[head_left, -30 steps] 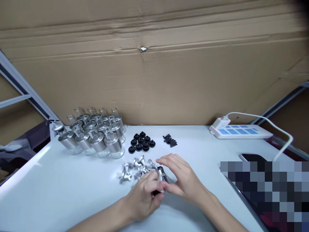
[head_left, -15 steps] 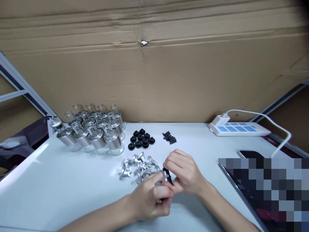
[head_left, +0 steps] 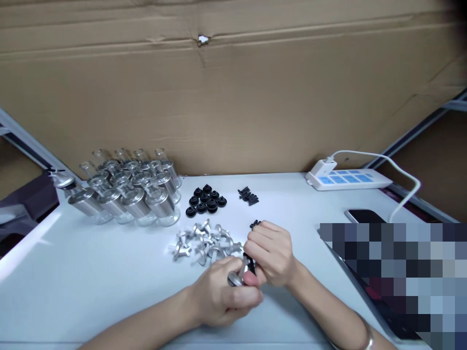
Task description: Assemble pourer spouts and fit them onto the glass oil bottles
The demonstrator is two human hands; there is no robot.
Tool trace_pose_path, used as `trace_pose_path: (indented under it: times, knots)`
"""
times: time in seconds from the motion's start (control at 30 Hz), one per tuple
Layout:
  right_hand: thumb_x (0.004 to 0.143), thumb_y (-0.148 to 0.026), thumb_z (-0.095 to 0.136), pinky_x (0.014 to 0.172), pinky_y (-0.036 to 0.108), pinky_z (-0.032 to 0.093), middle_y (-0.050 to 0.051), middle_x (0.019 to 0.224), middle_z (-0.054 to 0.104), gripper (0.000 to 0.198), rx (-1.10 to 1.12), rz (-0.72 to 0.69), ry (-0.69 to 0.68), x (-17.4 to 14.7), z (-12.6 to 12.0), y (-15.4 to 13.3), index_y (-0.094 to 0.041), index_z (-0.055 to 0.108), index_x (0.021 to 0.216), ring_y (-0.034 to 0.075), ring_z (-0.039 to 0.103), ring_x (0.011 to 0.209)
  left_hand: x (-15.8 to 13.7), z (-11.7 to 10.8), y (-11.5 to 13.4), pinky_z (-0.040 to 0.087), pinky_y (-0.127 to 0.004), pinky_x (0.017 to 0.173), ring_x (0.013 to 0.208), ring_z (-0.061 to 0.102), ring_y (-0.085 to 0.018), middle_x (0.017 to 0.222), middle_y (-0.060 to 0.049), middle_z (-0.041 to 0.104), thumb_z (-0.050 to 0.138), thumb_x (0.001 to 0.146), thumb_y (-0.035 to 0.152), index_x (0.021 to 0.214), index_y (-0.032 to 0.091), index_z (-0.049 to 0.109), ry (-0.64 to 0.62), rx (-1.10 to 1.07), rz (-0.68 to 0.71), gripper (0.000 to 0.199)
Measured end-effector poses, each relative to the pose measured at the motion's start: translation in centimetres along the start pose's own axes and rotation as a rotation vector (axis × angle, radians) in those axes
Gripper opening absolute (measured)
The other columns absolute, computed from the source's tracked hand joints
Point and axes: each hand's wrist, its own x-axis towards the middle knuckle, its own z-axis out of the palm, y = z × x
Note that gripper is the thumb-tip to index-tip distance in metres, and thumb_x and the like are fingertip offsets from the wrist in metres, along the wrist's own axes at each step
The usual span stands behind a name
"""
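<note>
Fingers of the left hand (head_left: 222, 297) are closed around a silver part (head_left: 235, 279), and I can see its round end between the thumb and the forefinger. The right hand (head_left: 272, 250) is just beside it, its fingers folded narrow over a dark piece (head_left: 251, 263), which lies against the silver part; whether the two are joined, I cannot tell from my camera. Both hands are near the front of the white surface (head_left: 127, 267), and I notice a bracelet (head_left: 369, 337) on the right forearm.

Directly behind the left hand I find a loose pile of silver pieces (head_left: 204, 241), lying in different directions. A few tiny black bits (head_left: 255, 224) show just past the right knuckles. Farther back are black round pieces (head_left: 207, 199) in a close group, and to the right of them small black strips (head_left: 250, 196).

On the left side I see glass bottles (head_left: 133, 201) with metal sleeves, standing in rows; the front one at the far left carries a silver top (head_left: 63, 182). At the right back there is a power strip (head_left: 350, 180) with a white plug (head_left: 324, 167) and cable (head_left: 388, 157), and nearer to me a phone (head_left: 365, 216)
</note>
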Motion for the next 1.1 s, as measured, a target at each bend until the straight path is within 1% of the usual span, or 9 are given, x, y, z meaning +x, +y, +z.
trace_pose_path:
  times: [0.07, 0.13, 0.2, 0.3, 0.47, 0.63, 0.87, 1.0, 1.1]
  knots:
    - [0.097, -0.052, 0.013, 0.048, 0.030, 0.019, -0.001, 0.042, 0.031, 0.065, 0.024, 0.008, 0.001, -0.1, 0.1, 0.1, -0.021, 0.036, 0.045, 0.013, 0.023, 0.046, -0.1, -0.1, 0.0, 0.029, -0.023, 0.055, 0.058, 0.032, -0.013, 0.066, 0.003, 0.038, 0.035, 0.093, 0.016, 0.096, 0.021, 0.045, -0.013, -0.005, 0.017, 0.012]
    - [0.096, -0.055, 0.014, 0.048, 0.030, 0.020, -0.002, 0.043, 0.032, 0.065, 0.054, 0.017, 0.001, -0.2, 0.3, 0.2, -0.021, 0.037, 0.046, 0.013, 0.024, 0.046, -0.1, -0.1, -0.1, 0.028, -0.024, 0.054, 0.058, 0.032, -0.013, 0.065, 0.003, 0.037, 0.035, 0.092, 0.016, 0.097, 0.022, 0.045, -0.017, -0.002, 0.012, 0.012]
    - [0.095, -0.057, 0.016, 0.049, 0.029, 0.022, -0.001, 0.044, 0.034, 0.064, 0.081, 0.033, -0.010, -0.4, 0.4, 0.3, -0.020, 0.040, 0.048, 0.013, 0.027, 0.047, -0.1, -0.2, -0.3, 0.029, -0.024, 0.055, 0.059, 0.033, -0.013, 0.065, 0.002, 0.038, 0.033, 0.095, 0.023, 0.096, 0.021, 0.046, -0.020, -0.013, 0.018, 0.012]
    - [0.094, -0.059, 0.019, 0.050, 0.029, 0.024, -0.001, 0.045, 0.039, 0.063, 0.109, 0.057, -0.034, -0.6, 0.4, 0.4, -0.020, 0.044, 0.052, 0.013, 0.030, 0.047, -0.1, -0.4, -0.6, 0.031, -0.025, 0.056, 0.061, 0.035, -0.014, 0.068, 0.002, 0.041, 0.028, 0.098, 0.036, 0.097, 0.021, 0.048, -0.037, -0.011, 0.041, 0.025]
    - [0.093, -0.061, 0.024, 0.051, 0.029, 0.029, 0.002, 0.048, 0.048, 0.062, 0.133, 0.079, -0.056, -0.8, 0.3, 0.5, -0.018, 0.050, 0.057, 0.013, 0.038, 0.049, -0.4, -0.3, -0.8, 0.028, -0.024, 0.054, 0.058, 0.033, -0.013, 0.065, 0.004, 0.036, 0.034, 0.092, 0.018, 0.098, 0.022, 0.046, -0.040, 0.040, 0.017, 0.014]
    - [0.094, -0.059, 0.023, 0.053, 0.028, 0.032, 0.004, 0.054, 0.055, 0.061, 0.152, 0.110, -0.128, -0.8, 0.4, 0.5, -0.016, 0.056, 0.066, 0.014, 0.045, 0.053, -0.5, -0.4, -0.8, 0.027, -0.023, 0.052, 0.060, 0.032, -0.013, 0.067, 0.003, 0.034, 0.039, 0.087, 0.014, 0.095, 0.022, 0.046, -0.048, 0.057, -0.028, 0.013]
    - [0.090, -0.067, 0.013, 0.051, 0.028, 0.031, 0.004, 0.055, 0.052, 0.069, 0.213, 0.158, -0.225, -0.6, 0.5, 0.5, -0.016, 0.054, 0.065, 0.014, 0.040, 0.053, -0.3, -0.9, -0.7, 0.029, -0.023, 0.053, 0.061, 0.033, -0.014, 0.069, 0.002, 0.034, 0.036, 0.088, 0.012, 0.097, 0.021, 0.049, -0.095, 0.037, -0.029, 0.018]
    - [0.093, -0.063, 0.012, 0.048, 0.029, 0.025, 0.001, 0.048, 0.042, 0.067, 0.119, 0.112, -0.165, -0.5, 0.4, 0.2, -0.020, 0.045, 0.053, 0.014, 0.031, 0.049, -0.5, -0.6, -0.4, 0.030, -0.024, 0.053, 0.062, 0.032, -0.014, 0.068, 0.002, 0.035, 0.037, 0.088, 0.012, 0.096, 0.021, 0.045, -0.126, 0.001, -0.024, 0.015]
    - [0.095, -0.057, 0.011, 0.047, 0.030, 0.021, 0.000, 0.045, 0.036, 0.065, 0.054, 0.082, -0.105, -0.3, 0.2, -0.2, -0.021, 0.039, 0.049, 0.014, 0.026, 0.047, -1.0, -0.4, 0.2, 0.033, -0.024, 0.056, 0.064, 0.034, -0.014, 0.072, 0.001, 0.039, 0.041, 0.085, 0.011, 0.097, 0.022, 0.040, -0.177, -0.049, -0.069, 0.016]
